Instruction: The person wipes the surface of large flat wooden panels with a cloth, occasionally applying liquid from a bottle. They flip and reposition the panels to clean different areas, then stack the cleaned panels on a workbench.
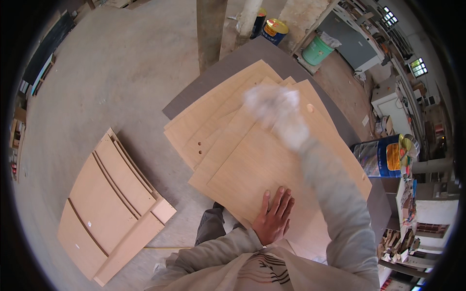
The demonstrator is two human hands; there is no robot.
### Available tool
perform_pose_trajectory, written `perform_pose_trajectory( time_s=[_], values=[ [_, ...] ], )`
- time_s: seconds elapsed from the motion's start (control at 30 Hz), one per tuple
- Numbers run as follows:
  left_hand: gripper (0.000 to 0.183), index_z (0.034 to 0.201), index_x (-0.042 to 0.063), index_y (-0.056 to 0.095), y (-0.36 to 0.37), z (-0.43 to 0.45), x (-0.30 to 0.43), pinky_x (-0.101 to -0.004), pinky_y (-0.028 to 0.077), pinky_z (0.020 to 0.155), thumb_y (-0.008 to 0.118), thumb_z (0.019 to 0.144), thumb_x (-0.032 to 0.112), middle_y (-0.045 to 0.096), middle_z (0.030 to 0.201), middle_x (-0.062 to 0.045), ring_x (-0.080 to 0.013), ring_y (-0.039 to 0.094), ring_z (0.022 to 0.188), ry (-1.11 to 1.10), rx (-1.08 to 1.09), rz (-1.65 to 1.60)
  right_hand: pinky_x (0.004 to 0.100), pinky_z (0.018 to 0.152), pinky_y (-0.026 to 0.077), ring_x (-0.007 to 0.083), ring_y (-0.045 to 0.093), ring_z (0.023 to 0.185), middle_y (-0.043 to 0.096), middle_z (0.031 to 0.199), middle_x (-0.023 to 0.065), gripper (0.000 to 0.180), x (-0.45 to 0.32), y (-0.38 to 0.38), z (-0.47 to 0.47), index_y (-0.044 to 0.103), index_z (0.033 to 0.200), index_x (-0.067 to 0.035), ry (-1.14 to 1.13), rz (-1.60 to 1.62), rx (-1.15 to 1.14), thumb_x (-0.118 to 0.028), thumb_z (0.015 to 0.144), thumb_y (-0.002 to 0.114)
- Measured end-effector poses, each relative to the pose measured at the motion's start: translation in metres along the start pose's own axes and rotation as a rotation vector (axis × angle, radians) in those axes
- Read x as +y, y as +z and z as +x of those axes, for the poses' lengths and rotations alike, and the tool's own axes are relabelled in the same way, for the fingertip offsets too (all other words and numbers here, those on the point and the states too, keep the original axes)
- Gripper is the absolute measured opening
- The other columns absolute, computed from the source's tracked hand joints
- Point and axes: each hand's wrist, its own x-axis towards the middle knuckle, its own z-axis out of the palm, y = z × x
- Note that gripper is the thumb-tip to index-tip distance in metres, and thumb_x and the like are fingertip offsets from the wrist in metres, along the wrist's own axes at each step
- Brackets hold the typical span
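Observation:
My left hand (pixel 273 218) lies flat, bare, on the near edge of the top wood-veneered panel (pixel 251 163), fingers pointing away from me. My right hand (pixel 278 112) is a white blur over the far part of the panels; a white glove or cloth covers it, and I cannot tell which. Its fingers and anything in them are not clear. Several veneered panels lie under my hands in a loosely fanned stack. A lower panel (pixel 196 134) at the left has two small dark holes. The stack rests on a dark board (pixel 276 51).
More wooden panels (pixel 105 189) are piled on the concrete floor at left. A blue metal can (pixel 382 156) stands at the right of the stack. Past the far edge are a post (pixel 211 32), a blue can with yellow lid (pixel 275 31) and a green bucket (pixel 316 51).

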Motion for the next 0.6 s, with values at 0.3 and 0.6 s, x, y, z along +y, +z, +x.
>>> perform_pose_trajectory(
  time_s=[0.3, 0.6],
  values=[
    [0.053, 0.147, 0.006, 0.059, 0.037, -0.020, -0.012, -0.0593, 0.027, 0.126, 0.056, 0.102, 0.034, 0.049, 0.159, -0.015, -0.0348, 0.043, 0.149, -0.099, -0.025, -0.648, 0.0401, 0.091, 0.053, 0.0233, 0.065, 0.105, 0.068, 0.117, 0.0079, 0.029, 0.022, 0.118, -0.051, 0.065, 0.120, -0.004, -0.805, -0.417, -0.178, -0.029, 0.109, 0.056],
    [0.026, 0.107, 0.010, 0.077, 0.014, -0.004, -0.004, -0.0552, 0.030, 0.127, 0.071, 0.088, 0.027, 0.069, 0.114, -0.016, -0.0289, 0.060, 0.121, 0.266, 0.135, -0.022, 0.0399, 0.116, 0.044, 0.0261, 0.056, 0.136, 0.065, 0.141, 0.0097, 0.040, 0.003, 0.102, -0.074, 0.064, 0.135, -0.003, -0.151, 0.199, -0.259, -0.030, 0.109, 0.049]
  ],
)
